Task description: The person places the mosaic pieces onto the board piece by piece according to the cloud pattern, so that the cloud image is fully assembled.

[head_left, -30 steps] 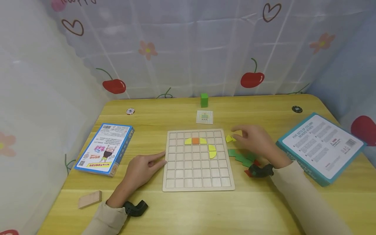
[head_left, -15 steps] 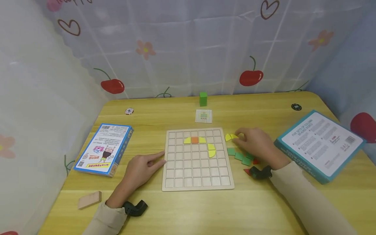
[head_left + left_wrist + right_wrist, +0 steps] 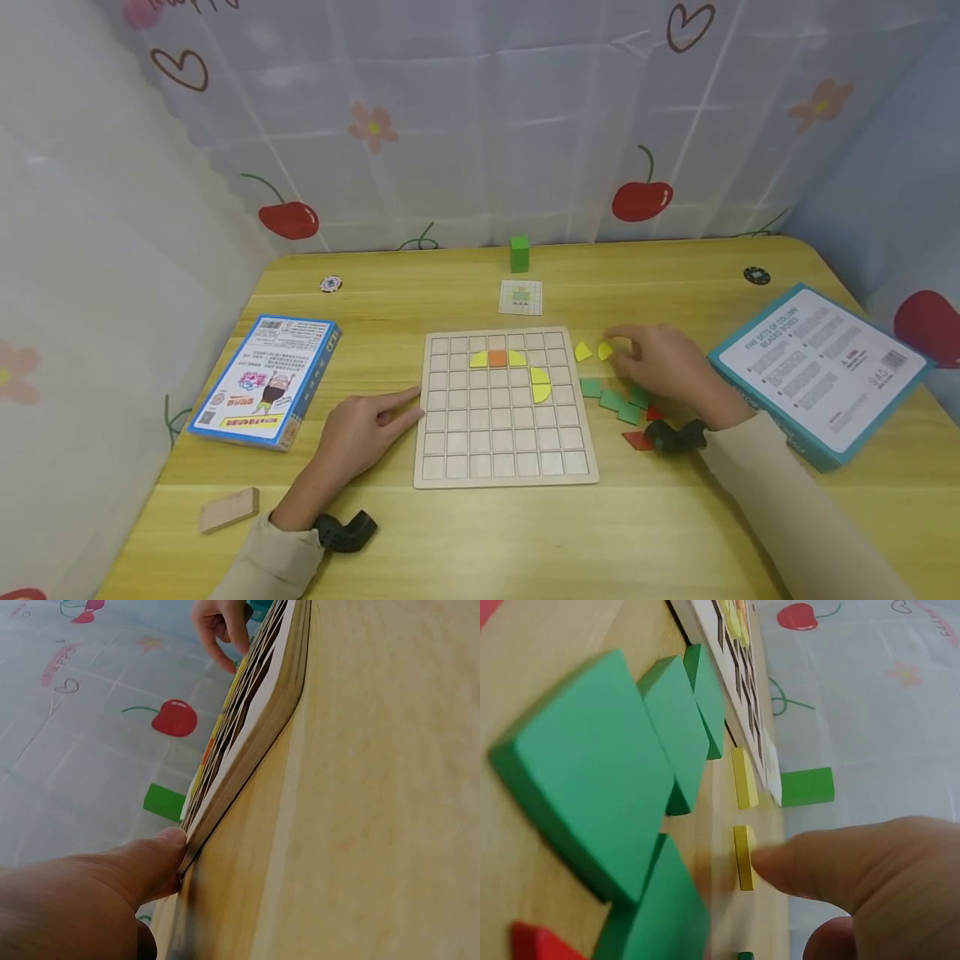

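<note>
A square wooden grid board lies on the table. It carries an orange square tile between two yellow quarter-circle tiles, and two more yellow quarter-circles form a half disc. My left hand touches the board's left edge with extended thumb and index finger. Right of the board, my right hand touches a loose yellow quarter-circle tile with a fingertip; the tile lies flat on the table. Another yellow quarter-circle lies apart, nearer the board. Several green tiles lie below that hand.
Red tiles lie near the right wrist. A small pattern card and green block stand behind the board. A blue-edged box and wooden block are left, a teal box right.
My right hand has shifted slightly right, and the yellow quarter-circle at its fingertips now lies farther from the other loose one. The left hand keeps its place at the board.
</note>
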The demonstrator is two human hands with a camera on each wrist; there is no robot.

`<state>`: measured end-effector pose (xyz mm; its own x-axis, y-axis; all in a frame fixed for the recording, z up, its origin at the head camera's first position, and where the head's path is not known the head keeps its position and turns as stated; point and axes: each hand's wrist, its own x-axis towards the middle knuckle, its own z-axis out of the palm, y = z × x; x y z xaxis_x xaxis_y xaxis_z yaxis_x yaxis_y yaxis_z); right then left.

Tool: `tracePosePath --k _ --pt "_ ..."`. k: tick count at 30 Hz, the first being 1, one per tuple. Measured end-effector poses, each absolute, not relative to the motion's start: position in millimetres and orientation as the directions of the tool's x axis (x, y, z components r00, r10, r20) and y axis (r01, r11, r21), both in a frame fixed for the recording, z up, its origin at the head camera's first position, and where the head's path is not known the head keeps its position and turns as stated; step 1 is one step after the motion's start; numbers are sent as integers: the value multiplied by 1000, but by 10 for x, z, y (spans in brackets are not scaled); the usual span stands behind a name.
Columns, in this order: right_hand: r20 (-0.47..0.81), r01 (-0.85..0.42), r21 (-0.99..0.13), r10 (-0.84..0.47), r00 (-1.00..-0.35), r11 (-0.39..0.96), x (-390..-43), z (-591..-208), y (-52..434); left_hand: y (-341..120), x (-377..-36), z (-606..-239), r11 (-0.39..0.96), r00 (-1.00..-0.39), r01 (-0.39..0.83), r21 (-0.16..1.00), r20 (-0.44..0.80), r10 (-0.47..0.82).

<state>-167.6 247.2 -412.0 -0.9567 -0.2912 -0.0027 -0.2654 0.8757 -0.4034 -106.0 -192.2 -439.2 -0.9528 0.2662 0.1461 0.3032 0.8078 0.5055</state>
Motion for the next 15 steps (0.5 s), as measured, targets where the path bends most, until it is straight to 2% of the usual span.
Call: tracePosePath --k 15 --pt "6 -277 -361 -295 -955 890 -1687 -4156 2443 -1928 -1064 -4409 812 -952 307 497 152 267"
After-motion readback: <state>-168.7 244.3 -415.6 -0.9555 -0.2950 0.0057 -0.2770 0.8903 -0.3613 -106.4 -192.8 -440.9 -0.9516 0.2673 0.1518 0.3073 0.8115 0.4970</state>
